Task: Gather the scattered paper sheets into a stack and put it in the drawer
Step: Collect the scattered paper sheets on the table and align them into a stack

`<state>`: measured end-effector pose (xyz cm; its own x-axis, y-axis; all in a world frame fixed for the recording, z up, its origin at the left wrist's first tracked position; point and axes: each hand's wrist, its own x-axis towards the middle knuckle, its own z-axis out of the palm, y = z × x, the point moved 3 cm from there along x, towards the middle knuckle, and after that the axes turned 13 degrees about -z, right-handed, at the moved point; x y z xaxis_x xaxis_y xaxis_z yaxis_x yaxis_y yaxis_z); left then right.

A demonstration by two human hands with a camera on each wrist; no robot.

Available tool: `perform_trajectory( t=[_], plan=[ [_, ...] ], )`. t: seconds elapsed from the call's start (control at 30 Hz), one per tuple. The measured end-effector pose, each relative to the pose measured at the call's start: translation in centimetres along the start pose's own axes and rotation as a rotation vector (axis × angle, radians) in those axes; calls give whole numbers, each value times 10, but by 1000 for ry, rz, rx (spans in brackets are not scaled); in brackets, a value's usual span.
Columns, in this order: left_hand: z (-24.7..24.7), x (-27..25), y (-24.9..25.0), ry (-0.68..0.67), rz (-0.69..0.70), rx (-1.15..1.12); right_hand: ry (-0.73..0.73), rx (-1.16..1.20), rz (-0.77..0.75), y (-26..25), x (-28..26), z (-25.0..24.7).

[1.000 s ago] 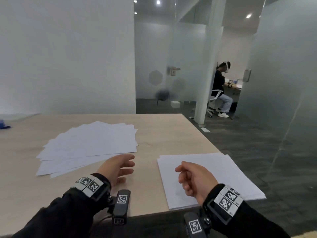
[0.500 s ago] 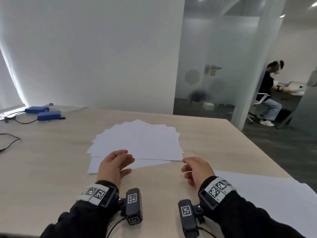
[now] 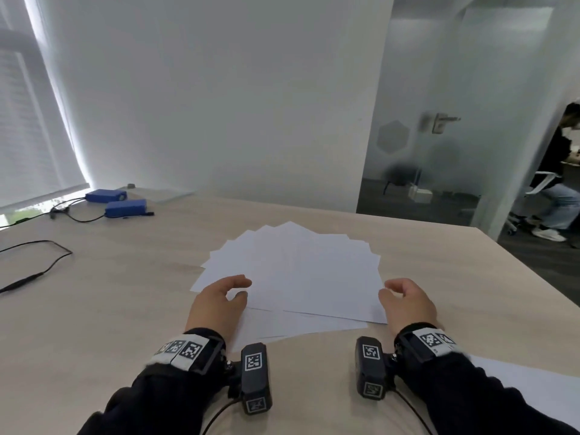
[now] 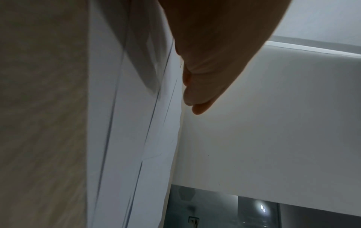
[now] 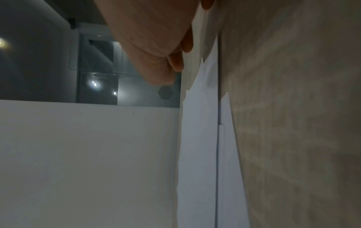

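Several white paper sheets (image 3: 298,271) lie fanned out and overlapping in the middle of the light wooden table (image 3: 125,309). My left hand (image 3: 243,288) hovers over the fan's near left edge, fingers loosely curved and holding nothing. At the fan's near right corner is my right hand (image 3: 387,291), also loosely curved and empty. The left wrist view shows the left hand (image 4: 195,92) just above the sheets (image 4: 136,123). The right wrist view shows the right hand (image 5: 171,61) beside the sheets' edge (image 5: 199,138). No drawer is in view.
A second pile of white paper (image 3: 539,387) lies at the table's near right. Two blue boxes (image 3: 125,207) with black cables (image 3: 37,271) sit at the far left. The table edge (image 3: 518,262) drops off on the right. A person (image 3: 561,183) sits beyond the glass partition.
The head view has swung left from the right-hand pile to the fanned sheets. Both hands have moved forward and apart to either side of the fan's near edge.
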<state>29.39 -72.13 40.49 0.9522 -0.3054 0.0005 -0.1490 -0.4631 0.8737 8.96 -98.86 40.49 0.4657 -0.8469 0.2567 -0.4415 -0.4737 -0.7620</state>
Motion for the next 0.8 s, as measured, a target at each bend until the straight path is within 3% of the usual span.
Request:
perform_trajectory(
  t=[0.1,0.27,0.47,0.8],
  plan=[
    [8,8,-2,-28,-19,222,-176,-233,71,1,18,11],
    [22,11,1,-120,-43,538,-326,-366,70,-2,39,33],
    [27,12,4,-159,-26,608,-458,-474,27,-10,42,47],
    [26,7,6,-185,-31,640,-557,-328,-112,-22,26,47]
  ],
)
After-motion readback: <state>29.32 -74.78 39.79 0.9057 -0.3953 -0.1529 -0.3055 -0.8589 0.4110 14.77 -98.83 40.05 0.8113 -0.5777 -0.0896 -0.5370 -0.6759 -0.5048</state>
